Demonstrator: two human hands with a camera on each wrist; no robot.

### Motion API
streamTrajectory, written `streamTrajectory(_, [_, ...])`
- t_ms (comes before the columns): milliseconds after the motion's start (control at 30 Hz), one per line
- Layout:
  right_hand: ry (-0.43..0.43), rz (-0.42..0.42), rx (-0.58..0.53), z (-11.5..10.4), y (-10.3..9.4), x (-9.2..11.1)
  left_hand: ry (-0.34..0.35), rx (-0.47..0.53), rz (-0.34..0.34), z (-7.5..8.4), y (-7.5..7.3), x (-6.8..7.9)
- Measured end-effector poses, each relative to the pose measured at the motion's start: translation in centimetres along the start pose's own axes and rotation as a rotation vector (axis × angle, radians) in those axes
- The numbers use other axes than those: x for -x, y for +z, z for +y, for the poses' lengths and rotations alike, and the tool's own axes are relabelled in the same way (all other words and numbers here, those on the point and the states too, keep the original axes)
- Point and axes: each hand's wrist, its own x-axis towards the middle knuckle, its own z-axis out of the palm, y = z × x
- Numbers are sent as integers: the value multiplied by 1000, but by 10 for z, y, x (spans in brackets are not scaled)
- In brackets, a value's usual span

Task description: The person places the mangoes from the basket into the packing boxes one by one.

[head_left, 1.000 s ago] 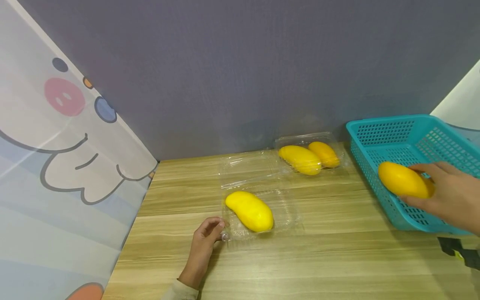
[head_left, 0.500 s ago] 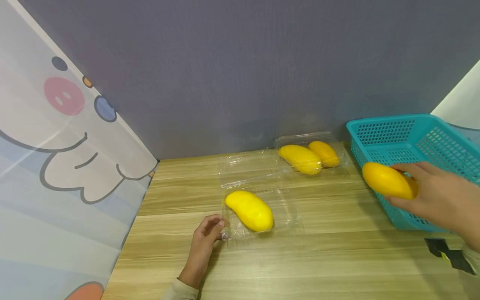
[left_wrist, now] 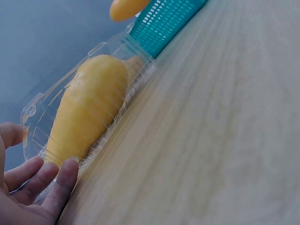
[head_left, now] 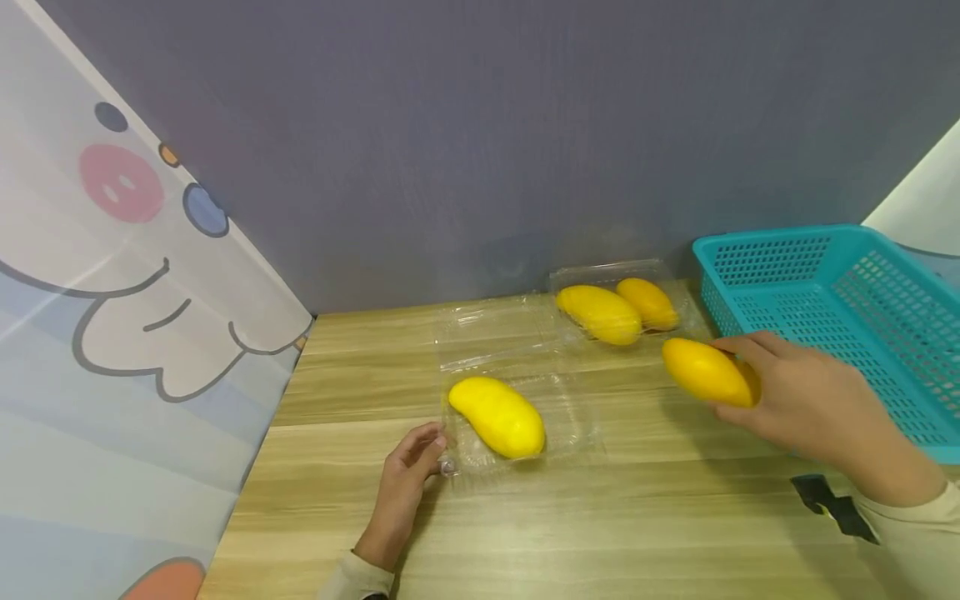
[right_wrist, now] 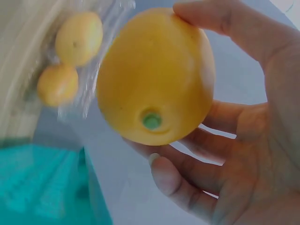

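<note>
My right hand (head_left: pixel 802 400) grips a yellow-orange mango (head_left: pixel 705 371) above the table, between the open clear container and the basket. The right wrist view shows that mango (right_wrist: pixel 150 79) end-on with its green stem spot, thumb on top and fingers curled beneath. A clear plastic clamshell (head_left: pixel 573 417) lies open with its lid (head_left: pixel 487 333) folded back behind it. One bright yellow mango (head_left: pixel 498 417) lies in its base, slanting down to the right. My left hand (head_left: pixel 408 467) holds the clamshell's near left corner, thumb at the rim and fingertips against the wall in the left wrist view.
At the back by the grey wall, another clear clamshell (head_left: pixel 615 271) holds two mangoes (head_left: pixel 600 315). A turquoise perforated basket (head_left: pixel 817 287) stands on the right. A cartoon-printed curtain (head_left: pixel 150 333) borders the wooden table (head_left: pixel 337 400) on the left.
My right hand has carried the mango leftward from over the basket to a spot above the table. The left hand and the open clamshell have stayed in place.
</note>
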Motion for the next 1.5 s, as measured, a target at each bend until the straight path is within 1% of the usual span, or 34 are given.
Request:
streamTrajectory(133, [-63, 32, -1, -14, 6, -4, -12, -31, -15, 1, -2, 0])
streamTrajectory(233, [-108, 59, -1, -23, 10, -6, -12, -80, -31, 1, -3, 0])
streamTrajectory(300, [-120, 65, -4, -28, 12, -8, -13, -98, -38, 1, -4, 1])
streamTrajectory(467, [-136, 67, -15, -41, 15, -11, -31, -88, -35, 2, -4, 1])
streamTrajectory(600, [-159, 78, -31, -52, 18, -16, -26, -75, -27, 3, -3, 1])
streamTrajectory(733, [-187, 107, -48, -62, 22, -22, -24, -64, -18, 4, -3, 2])
streamTrajectory(900, [-226, 138, -49, -74, 28, -29, -28, -71, -32, 3, -3, 1])
streamTrajectory(1000, [-244, 138, -52, -80, 32, -32, -34, -82, -45, 3, -4, 1])
streamTrajectory(1200, [-241, 84, -72, -92, 34, -34, -35, -95, -59, 2, -6, 1])
streamTrajectory(1500, [-296, 95, -63, -111, 45, -40, -27, -67, -27, 3, -2, 1])
